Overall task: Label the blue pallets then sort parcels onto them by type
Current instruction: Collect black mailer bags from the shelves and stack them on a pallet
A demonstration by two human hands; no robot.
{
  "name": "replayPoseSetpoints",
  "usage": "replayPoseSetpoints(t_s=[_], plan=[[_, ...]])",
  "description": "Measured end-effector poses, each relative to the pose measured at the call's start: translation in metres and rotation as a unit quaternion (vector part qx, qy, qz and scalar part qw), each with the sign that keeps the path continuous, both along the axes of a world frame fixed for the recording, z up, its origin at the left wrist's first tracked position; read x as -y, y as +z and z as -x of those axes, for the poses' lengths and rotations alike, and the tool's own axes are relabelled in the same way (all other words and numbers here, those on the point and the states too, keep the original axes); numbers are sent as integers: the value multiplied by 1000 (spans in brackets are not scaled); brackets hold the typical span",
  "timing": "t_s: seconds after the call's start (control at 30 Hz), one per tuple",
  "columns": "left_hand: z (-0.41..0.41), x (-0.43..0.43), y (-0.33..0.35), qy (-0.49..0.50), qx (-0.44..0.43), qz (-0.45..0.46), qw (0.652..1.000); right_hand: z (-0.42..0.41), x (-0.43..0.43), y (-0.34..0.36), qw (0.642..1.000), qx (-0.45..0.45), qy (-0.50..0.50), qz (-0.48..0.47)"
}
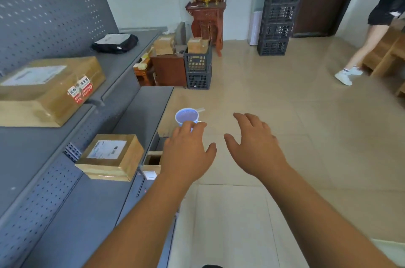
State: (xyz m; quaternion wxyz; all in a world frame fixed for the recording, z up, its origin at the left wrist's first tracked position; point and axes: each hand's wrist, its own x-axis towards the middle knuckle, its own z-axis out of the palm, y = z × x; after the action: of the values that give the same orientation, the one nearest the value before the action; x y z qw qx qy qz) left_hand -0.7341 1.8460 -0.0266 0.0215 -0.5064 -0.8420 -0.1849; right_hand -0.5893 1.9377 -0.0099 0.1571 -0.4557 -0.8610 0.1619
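Tiled floor (285,118) beside shelf edge (153,105); left hand (188,149), right hand (256,147) fingers (243,117) spread, apparently empty.

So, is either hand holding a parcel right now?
No, the left hand and right hand are open and empty above the floor; the nearest box sits on a shelf.

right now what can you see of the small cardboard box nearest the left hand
The small cardboard box is brown, closed and squarish, lying flat with its top up. A white shipping label with a barcode and print too blurred to read covers much of that top. A seam or tape line runs along its front sides low down. It rests on the grey metal shelf, near the shelf's front edge. Nothing lies on it, and the left hand is apart from it, to its right.
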Motion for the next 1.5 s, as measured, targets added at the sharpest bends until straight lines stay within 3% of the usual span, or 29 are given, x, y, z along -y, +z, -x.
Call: replayPoseSetpoints(t_s=[0.73, 1.2, 1.5], plan=[[281, -309, 8, 11, -22, -19, 1000, 264, -311, -5, 1000, 12, 2, -17], [399, -439, 51, 235, -46, -75, 968, 443, -500, 31, 963, -46, 258, -70], [466, -385, 69, 406, -60, -132, 902, 584, -472, 51, 886, -125, 446, -28]])
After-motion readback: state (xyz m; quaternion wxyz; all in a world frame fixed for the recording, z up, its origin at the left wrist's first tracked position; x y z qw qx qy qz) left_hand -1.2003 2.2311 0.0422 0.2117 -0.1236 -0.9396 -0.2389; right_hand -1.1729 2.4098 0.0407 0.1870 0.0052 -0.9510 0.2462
